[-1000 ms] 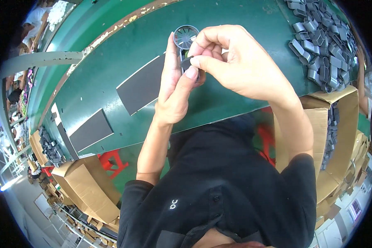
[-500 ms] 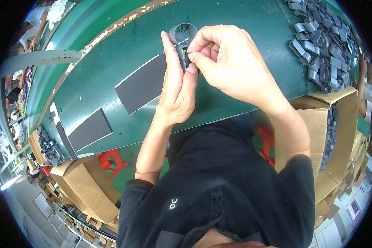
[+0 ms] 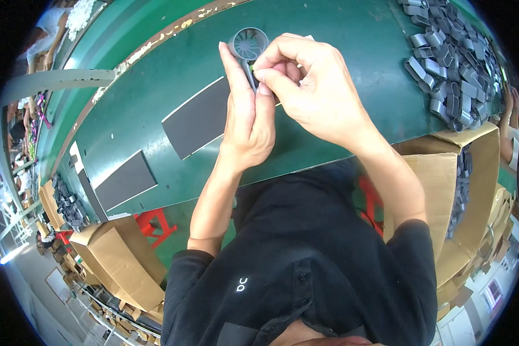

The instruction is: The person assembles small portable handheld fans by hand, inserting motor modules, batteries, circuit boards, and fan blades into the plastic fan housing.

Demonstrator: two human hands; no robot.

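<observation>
A small grey handheld fan (image 3: 248, 44) with a round, ring-like head and inner blades is held over the green table (image 3: 323, 20). Its narrow handle lies along my left hand (image 3: 245, 115), between the straight fingers and the thumb. Against the handle's right side, my right hand (image 3: 314, 86) is closed in a pinch of thumb and forefinger. A bit of green shows by those fingertips; what they pinch is hidden. To the left of my hands, a flat dark grey pad (image 3: 199, 118) with a pale edge lies on the table.
Another dark pad (image 3: 126, 180) lies farther left. Many loose grey plastic shells (image 3: 455, 69) are heaped at the far right. An open cardboard box (image 3: 427, 167) with grey pieces stands at the right edge; another box (image 3: 118, 259) stands at the lower left. Other people work beyond both sides.
Both hands and the fan have shifted slightly left. The fan's head has turned to face me a little more, and my right fingertips sit higher along the handle.
</observation>
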